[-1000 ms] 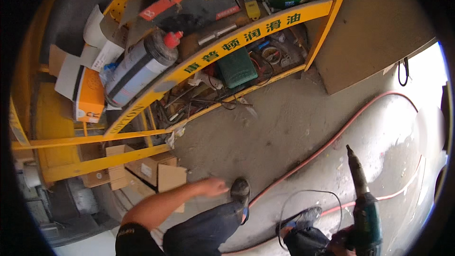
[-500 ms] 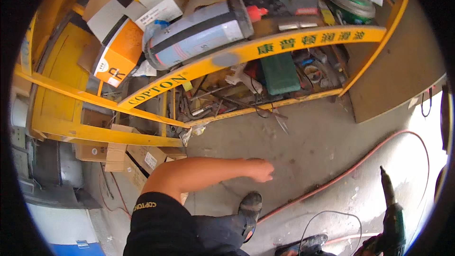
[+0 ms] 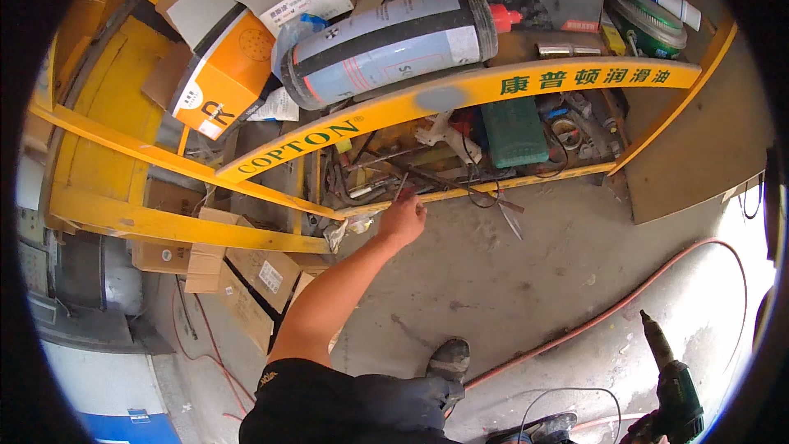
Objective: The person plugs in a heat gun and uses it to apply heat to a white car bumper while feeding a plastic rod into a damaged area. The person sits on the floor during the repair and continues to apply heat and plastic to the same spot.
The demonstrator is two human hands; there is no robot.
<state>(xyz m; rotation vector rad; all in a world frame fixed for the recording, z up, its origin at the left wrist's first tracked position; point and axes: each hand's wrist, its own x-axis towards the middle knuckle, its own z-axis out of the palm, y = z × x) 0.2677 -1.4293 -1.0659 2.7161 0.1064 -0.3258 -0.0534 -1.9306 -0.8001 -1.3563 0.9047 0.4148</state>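
Observation:
My left hand reaches to the front edge of the lower shelf, fingers curled. A thin metal rod-like piece sticks up from the fingers; I cannot make out its kind. Behind it, loose tools and a pale gun-shaped tool lie on that shelf beside a green case. My right hand, low at the right edge and mostly dark, is wrapped round a dark green power tool with a long narrow nose pointing up and left.
A yellow rack holds a large grey cylinder, an orange box and a green tin on its upper shelf. Opened cartons stand at the left. A red hose curves over the floor, past my shoe.
My left hand has moved up and left, from above the floor to the lower shelf's edge, and a thin piece now shows at its fingers. The power tool has shifted slightly left.

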